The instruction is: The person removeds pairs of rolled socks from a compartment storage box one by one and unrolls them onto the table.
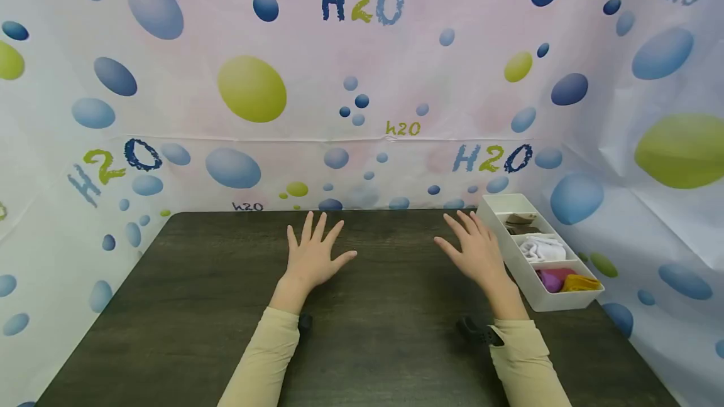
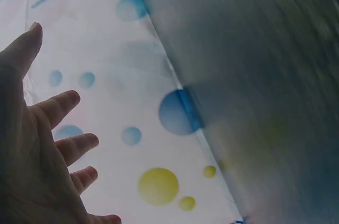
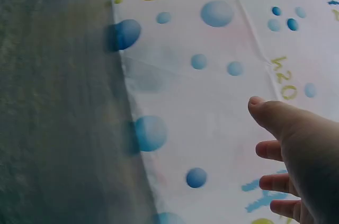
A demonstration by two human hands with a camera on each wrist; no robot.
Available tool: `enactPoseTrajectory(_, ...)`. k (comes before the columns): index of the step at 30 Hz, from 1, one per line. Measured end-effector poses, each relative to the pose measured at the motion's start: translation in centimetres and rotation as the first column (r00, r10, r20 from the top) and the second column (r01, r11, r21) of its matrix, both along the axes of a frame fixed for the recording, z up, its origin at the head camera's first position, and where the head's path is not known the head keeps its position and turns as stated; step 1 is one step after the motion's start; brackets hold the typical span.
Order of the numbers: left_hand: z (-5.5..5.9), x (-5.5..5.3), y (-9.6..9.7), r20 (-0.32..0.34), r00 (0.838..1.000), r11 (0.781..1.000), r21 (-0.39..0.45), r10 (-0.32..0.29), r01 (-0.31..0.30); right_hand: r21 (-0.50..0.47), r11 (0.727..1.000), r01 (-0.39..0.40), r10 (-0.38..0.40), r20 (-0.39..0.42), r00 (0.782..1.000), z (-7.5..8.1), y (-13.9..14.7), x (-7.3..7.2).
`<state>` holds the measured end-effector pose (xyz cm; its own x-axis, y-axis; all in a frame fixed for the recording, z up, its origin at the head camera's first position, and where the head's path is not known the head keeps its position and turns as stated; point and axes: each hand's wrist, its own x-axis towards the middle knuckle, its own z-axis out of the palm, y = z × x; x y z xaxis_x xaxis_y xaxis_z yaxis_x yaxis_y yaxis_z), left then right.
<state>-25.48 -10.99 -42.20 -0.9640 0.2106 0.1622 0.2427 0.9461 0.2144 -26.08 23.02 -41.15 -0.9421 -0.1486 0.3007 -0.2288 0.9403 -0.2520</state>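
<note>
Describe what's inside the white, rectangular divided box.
The box holds folded brownish fabric, crumpled white fabric and, in its nearest compartment, purple fabric beside mustard-yellow fabric. Whatever lies beneath them is covered.

Spread wide, the left grip [image 1: 310, 257] and right grip [image 1: 474, 253] extend over a dark wood-grain bench [image 1: 384, 344]. Just right of the right grip, a white divided organizer [image 1: 568, 301] holds a brown cloth [image 1: 521, 229], white cloth [image 1: 542, 249], purple cloth [image 1: 551, 280] and yellow cloth [image 1: 581, 283]. Beyond both grips hangs a bubble-printed H2O curtain [image 1: 317, 49].

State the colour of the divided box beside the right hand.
The box is plain white; it shows best in the head view.
</note>
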Motion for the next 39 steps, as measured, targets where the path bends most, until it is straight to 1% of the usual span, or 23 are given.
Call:
enactPoseTrajectory(4, 0.4, 0.6, 1.1, -0.038, 0.999, 0.999, -0.005, -0.034, 0.033, -0.031, 1.0, -0.001, -0.001, -0.071, 0.997, 0.7, 0.8, 0.2)
enactPoseTrajectory(7, 0.6, 1.0, 2.2, -0.077, 0.994, 0.997, 0.001, -0.074, 0.074, -0.048, 0.999, 0.008, -0.014, -0.121, 0.993, 1.4, 1.7, 0.5)
enactPoseTrajectory(9, 0.6, 1.2, 3.0, -0.1, 0.989, 0.994, -0.01, -0.105, 0.105, -0.05, 0.999, 0.019, -0.026, -0.155, 0.988, 1.9, 2.4, 0.9)
enactPoseTrajectory(12, 0.7, 1.5, 4.3, -0.126, 0.98, 0.988, -0.032, -0.155, 0.153, -0.052, 0.998, 0.043, -0.053, -0.192, 0.98, 2.8, 3.7, 1.7)
enactPoseTrajectory(15, 0.8, 2.0, 5.6, -0.172, 0.961, 0.976, -0.054, -0.217, 0.211, -0.06, 0.996, 0.063, -0.075, -0.212, 0.974, 3.6, 5.0, 2.7)
enactPoseTrajectory(18, 0.9, 2.6, 6.5, -0.239, 0.932, 0.962, -0.085, -0.273, 0.26, -0.059, 0.996, 0.072, -0.084, -0.24, 0.967, 3.8, 6.4, 3.5)
enactPoseTrajectory(20, 0.8, 2.8, 6.8, -0.302, 0.904, 0.953, -0.108, -0.302, 0.283, -0.056, 0.996, 0.065, -0.078, -0.262, 0.962, 3.6, 7.3, 3.8)
enactPoseTrajectory(23, 0.9, 3.0, 7.1, -0.378, 0.863, 0.942, -0.125, -0.335, 0.312, -0.04, 0.998, 0.047, -0.057, -0.323, 0.945, 3.1, 8.8, 4.2)
enactPoseTrajectory(25, 1.0, 3.1, 7.3, -0.422, 0.833, 0.934, -0.131, -0.357, 0.334, -0.027, 1.0, 0.014, -0.024, -0.39, 0.92, 2.8, 9.7, 4.5)
enactPoseTrajectory(26, 1.0, 3.2, 7.5, -0.438, 0.82, 0.928, -0.136, -0.37, 0.346, -0.015, 1.0, -0.003, -0.004, -0.431, 0.902, 2.6, 10.3, 4.7)
enactPoseTrajectory(27, 1.0, 3.2, 7.7, -0.451, 0.806, 0.923, -0.143, -0.383, 0.359, 0.001, 1.0, -0.022, 0.019, -0.475, 0.88, 2.3, 10.8, 4.9)
enactPoseTrajectory(29, 1.0, 3.2, 8.2, -0.474, 0.777, 0.908, -0.161, -0.415, 0.387, 0.022, 0.999, -0.05, 0.054, -0.539, 0.84, 1.9, 11.9, 5.4)
enactPoseTrajectory(30, 1.0, 3.2, 8.5, -0.48, 0.764, 0.9, -0.172, -0.432, 0.4, 0.031, 0.998, -0.058, 0.065, -0.56, 0.826, 1.7, 12.4, 5.6)
enactPoseTrajectory(31, 1.0, 3.2, 8.8, -0.485, 0.75, 0.891, -0.185, -0.45, 0.414, 0.037, 0.998, -0.056, 0.067, -0.572, 0.818, 1.4, 12.8, 5.9)
enactPoseTrajectory(32, 1.0, 3.1, 9.1, -0.49, 0.735, 0.881, -0.194, -0.468, 0.431, 0.04, 0.998, -0.053, 0.066, -0.579, 0.813, 1.2, 13.3, 6.1)
enactPoseTrajectory(33, 1.0, 3.1, 9.5, -0.491, 0.723, 0.871, -0.203, -0.486, 0.447, 0.04, 0.998, -0.049, 0.063, -0.578, 0.814, 1.0, 13.7, 6.4)
enactPoseTrajectory(35, 1.2, 3.0, 10.0, -0.485, 0.703, 0.851, -0.227, -0.52, 0.473, 0.039, 0.998, -0.042, 0.057, -0.567, 0.822, 0.6, 14.4, 6.9)
enactPoseTrajectory(36, 1.3, 3.0, 10.3, -0.479, 0.695, 0.842, -0.237, -0.536, 0.485, 0.041, 0.998, -0.04, 0.056, -0.56, 0.827, 0.4, 14.7, 7.0)
enactPoseTrajectory(39, 1.7, 3.1, 11.0, -0.452, 0.68, 0.815, -0.27, -0.578, 0.513, 0.06, 0.997, -0.052, 0.076, -0.542, 0.837, -0.1, 15.6, 7.4)
